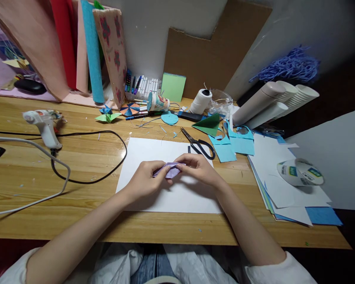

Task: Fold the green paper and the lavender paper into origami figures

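A small folded piece of purple paper is held between both hands, above a white sheet lying on the wooden table. My left hand pinches its left part, thumb on top and fingers beneath. On the other side, my right hand grips the paper's right end between thumb and fingers. Parts of the paper are covered by the fingertips. Black-handled scissors lie just beyond my right hand, partly over the sheet's far right corner.
A white glue gun and looping cables are at the left. Behind are folded paper pieces, markers and a thread spool. Cut blue paper, a paper stack and a tape roll lie at the right.
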{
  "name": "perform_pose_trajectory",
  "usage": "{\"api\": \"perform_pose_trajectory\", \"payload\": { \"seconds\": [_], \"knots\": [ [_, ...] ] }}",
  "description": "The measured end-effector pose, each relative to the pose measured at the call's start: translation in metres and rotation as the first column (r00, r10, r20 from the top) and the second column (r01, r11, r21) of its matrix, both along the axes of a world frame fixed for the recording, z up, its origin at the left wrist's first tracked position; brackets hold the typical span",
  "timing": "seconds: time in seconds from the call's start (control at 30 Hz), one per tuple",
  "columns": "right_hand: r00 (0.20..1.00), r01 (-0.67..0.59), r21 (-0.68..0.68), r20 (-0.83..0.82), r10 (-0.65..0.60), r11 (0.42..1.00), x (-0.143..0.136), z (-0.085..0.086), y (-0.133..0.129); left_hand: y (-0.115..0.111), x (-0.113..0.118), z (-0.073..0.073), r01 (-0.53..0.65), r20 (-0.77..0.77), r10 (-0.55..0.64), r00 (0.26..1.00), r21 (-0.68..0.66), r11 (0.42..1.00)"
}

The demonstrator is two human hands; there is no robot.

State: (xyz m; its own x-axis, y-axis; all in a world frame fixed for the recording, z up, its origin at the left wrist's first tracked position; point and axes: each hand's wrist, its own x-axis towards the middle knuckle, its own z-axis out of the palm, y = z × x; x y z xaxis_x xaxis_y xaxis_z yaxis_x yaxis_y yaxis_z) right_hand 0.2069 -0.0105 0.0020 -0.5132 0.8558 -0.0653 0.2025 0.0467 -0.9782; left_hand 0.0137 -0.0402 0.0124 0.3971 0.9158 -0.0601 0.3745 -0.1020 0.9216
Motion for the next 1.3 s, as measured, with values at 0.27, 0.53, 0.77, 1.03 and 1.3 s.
{"api": "perform_pose_trajectory", "payload": {
  "seconds": [0.27, 0.53, 0.77, 1.03, 1.3],
  "knots": [
    [0.991, 0.069, 0.235, 0.096, -0.094, 0.969, -0.006, -0.001, -0.006, -0.001, 0.0, -0.001, 0.01, -0.028, -0.008, 1.0, 0.078, 0.997],
    [0.989, 0.003, 0.383, 0.136, -0.06, 0.924, -0.006, -0.002, -0.007, 0.001, -0.003, -0.007, 0.016, -0.022, -0.013, 1.0, 0.135, 0.991],
    [0.992, -0.014, 0.305, 0.122, -0.024, 0.952, -0.004, -0.007, -0.005, 0.0, -0.003, -0.009, 0.016, -0.101, 0.001, 0.995, 0.176, 0.984],
    [1.0, -0.006, 0.249, 0.029, -0.001, 0.969, -0.005, -0.009, -0.004, 0.0, -0.002, -0.006, 0.029, -0.112, -0.012, 0.994, 0.152, 0.988],
    [0.996, -0.019, 0.295, 0.09, -0.008, 0.955, -0.004, -0.005, -0.003, 0.0, -0.001, -0.003, 0.014, -0.03, -0.014, 0.999, 0.007, 1.0]
  ]
}}
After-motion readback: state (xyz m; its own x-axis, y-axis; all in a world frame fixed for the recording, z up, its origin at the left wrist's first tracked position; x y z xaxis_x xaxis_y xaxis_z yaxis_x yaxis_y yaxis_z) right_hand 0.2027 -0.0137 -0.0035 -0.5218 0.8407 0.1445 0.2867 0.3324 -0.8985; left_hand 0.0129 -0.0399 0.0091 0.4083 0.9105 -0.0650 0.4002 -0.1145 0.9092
